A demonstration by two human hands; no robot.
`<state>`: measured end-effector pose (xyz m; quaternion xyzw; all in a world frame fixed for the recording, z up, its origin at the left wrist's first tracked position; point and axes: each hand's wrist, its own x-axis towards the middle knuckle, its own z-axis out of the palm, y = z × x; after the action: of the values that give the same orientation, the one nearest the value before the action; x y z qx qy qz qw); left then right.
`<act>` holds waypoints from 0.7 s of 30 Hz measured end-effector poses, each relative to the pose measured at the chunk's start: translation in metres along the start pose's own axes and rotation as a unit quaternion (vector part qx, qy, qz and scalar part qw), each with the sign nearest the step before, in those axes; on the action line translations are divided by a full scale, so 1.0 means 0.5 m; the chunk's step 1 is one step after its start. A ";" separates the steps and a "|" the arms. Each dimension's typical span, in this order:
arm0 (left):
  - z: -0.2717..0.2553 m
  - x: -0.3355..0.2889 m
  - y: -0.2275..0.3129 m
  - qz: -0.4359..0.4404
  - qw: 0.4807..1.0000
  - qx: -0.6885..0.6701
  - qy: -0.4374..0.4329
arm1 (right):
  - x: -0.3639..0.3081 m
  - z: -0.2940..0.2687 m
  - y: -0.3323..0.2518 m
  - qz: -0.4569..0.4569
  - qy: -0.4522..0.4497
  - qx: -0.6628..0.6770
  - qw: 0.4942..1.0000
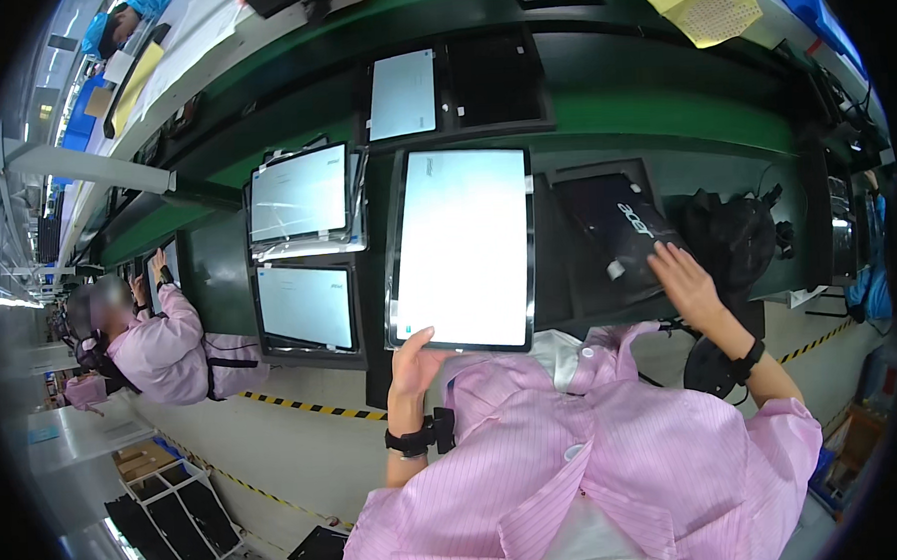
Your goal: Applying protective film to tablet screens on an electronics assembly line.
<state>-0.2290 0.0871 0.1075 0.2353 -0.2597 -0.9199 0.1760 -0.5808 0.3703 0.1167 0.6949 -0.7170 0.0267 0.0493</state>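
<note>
Pink striped sleeves frame my view. Left hand point(409, 360) grips the white-faced, black-framed flat panel point(459, 249) at its near corner; right hand point(691, 284), fingers open, rests on the dark wrapped slab point(621, 227) right of it. Positioning step; next requires steady two-handed support.

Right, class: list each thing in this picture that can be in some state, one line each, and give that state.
Left hand: gripping the large panel's lower edge.
Large panel: flat on the bench, pale face up.
Right hand: open, fingers resting on the dark sleeve.
Dark sleeve: lying tilted, flat.
Two left panels: flat, pale film on, untouched.
Small panel: flat, untouched.
Co-worker: bent over the bench.
</note>
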 end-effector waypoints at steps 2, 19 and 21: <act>0.016 -0.023 0.021 0.012 1.000 0.016 0.010 | -0.010 0.054 -0.065 0.002 -0.058 -0.050 0.997; 0.219 -0.073 0.125 0.163 0.881 0.424 -0.131 | 0.381 -0.106 -0.252 0.254 0.218 0.896 0.294; 0.214 -0.056 0.128 0.156 0.867 0.441 -0.171 | 0.382 -0.110 -0.248 0.257 0.215 0.898 0.285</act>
<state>-0.2488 0.0904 0.2337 0.0833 -0.6975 -0.6961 0.1482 -0.4608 0.1823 0.1880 0.0522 -0.3484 0.8133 -0.4630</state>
